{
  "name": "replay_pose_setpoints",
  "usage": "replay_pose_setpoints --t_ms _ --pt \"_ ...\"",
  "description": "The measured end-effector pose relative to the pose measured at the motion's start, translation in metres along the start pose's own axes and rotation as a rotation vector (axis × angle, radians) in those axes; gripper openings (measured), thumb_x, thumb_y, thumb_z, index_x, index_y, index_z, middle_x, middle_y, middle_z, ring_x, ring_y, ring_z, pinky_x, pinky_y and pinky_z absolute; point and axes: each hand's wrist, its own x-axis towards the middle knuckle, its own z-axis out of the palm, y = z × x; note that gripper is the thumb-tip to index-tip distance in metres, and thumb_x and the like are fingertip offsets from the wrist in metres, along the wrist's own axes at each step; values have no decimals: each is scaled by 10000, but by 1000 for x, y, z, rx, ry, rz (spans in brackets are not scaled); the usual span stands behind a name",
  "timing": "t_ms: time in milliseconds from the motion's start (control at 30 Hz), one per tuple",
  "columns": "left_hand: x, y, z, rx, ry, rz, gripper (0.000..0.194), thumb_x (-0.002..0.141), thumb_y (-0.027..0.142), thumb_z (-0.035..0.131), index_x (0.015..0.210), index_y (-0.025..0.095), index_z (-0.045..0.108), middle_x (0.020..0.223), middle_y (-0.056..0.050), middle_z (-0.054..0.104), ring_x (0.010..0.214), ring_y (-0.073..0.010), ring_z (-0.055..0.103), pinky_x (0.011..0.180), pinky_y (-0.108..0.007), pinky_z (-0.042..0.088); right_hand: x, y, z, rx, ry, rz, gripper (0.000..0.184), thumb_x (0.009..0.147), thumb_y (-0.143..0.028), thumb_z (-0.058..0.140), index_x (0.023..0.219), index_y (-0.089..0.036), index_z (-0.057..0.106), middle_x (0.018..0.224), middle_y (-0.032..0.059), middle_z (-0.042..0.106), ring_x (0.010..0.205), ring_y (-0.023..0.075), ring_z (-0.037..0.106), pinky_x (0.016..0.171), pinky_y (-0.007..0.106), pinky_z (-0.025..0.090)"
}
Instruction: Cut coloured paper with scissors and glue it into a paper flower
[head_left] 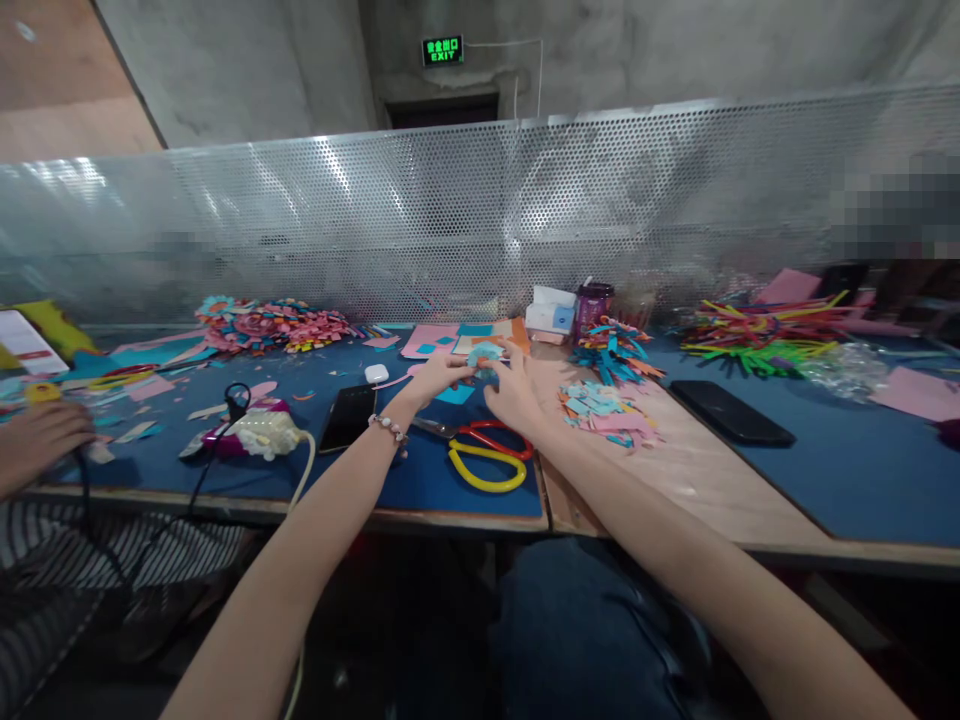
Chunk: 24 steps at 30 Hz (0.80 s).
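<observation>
1. Dead centre, a pale blue piece (486, 353) is held up over the near edge of the flat paper sheets (427, 341). The left hand (437, 378) pinches its left side between thumb and fingers; the right hand (516, 390) pinches its right side. It looks curved and perhaps fringed, though the fingers and blur make that hard to swear to.
2. Done, as far as shows: small cut pieces (600, 405) lie loose at four o'clock from it, a blue-and-orange bundle (613, 352) sits at three, and a big multicoloured heap (277, 325) spreads at nine. Not done: the piece is between the fingers rather than set down, and the sheets at eleven o'clock lie flat. How much remains can't be counted.
3. Scissors (487, 468) with one red and one yellow handle rest at six o'clock, between the forearms, blades toward the left wrist; they crowd the space under the hands.
4. A black phone (349, 418) lies at eight, a white case (376, 374) at nine, and a tissue pack (551, 315) and dark cup (592, 305) toward two.
5. Further out toward nine, a co-worker's hand (45, 440) rests near the table edge.
</observation>
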Motion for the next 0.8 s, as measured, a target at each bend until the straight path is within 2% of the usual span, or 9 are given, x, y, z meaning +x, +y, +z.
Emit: replay_pose_setpoints --t_ms 100,233,333,467,567,633,700,733,800 --pt "-1 -4 -9 68 -20 -128 276 734 415 598 817 163 673 806 -60 688 729 -141 623 569 -221 390 2 1 -3 -2 21 -17 341 712 -84 488 997 -195 639 1372 103 380 1227 284 363 1015 498 297" --pt "-4 -12 -24 245 -34 -321 286 689 451 629 668 166 639 725 -60 685 630 -146 605 513 -223 369 9 18 -5 10 201 44 161 821 -251 530 943 -182 610 1161 118 523 1121 251 439 963 424 349" --pt "-7 -14 -29 280 -46 -307 274 663 450 656 618 180 637 618 -48 650 582 -145 573 497 -226 358 15 41 -4 29 289 160 172 818 -358 571 815 -191 609 995 85 559 1011 239 478 903 395 378" --pt "-6 -14 -29 262 -50 -264 266 678 451 655 647 187 644 599 -35 616 580 -135 553 489 -221 347 21 72 -10 128 339 325 199 786 -365 597 727 -178 631 919 81 566 923 227 497 861 384 390" --pt "0 -16 -34 182 108 -231 274 736 447 602 742 176 637 691 -48 630 610 -125 560 476 -211 339 23 84 -17 176 359 364 199 790 -338 578 714 -164 638 878 83 582 895 220 506 838 373 396" --pt "4 -20 -40 109 279 -213 274 772 433 558 824 171 619 741 -56 636 627 -120 574 475 -205 344 23 85 -19 161 344 345 196 802 -311 557 701 -161 633 844 83 599 909 225 511 839 371 394" --pt "6 -27 -45 95 348 -222 282 771 430 559 879 173 602 762 -55 644 623 -120 585 480 -204 360 22 82 -16 125 276 294 204 823 -287 529 700 -162 632 827 86 619 904 223 526 836 362 396" --pt "5 -30 -47 133 307 -255 291 744 437 591 863 172 599 734 -50 643 598 -123 581 477 -208 363 21 79 -12 111 212 263 226 846 -278 497 709 -163 636 823 86 629 883 216 538 824 354 402" --pt "3 -36 -49 236 126 -331 307 663 450 672 776 173 604 660 -37 637 544 -128 563 467 -215 357 18 71 -3 93 47 201 278 889 -274 437 739 -165 645 817 81 647 829 195 561 795 332 413"
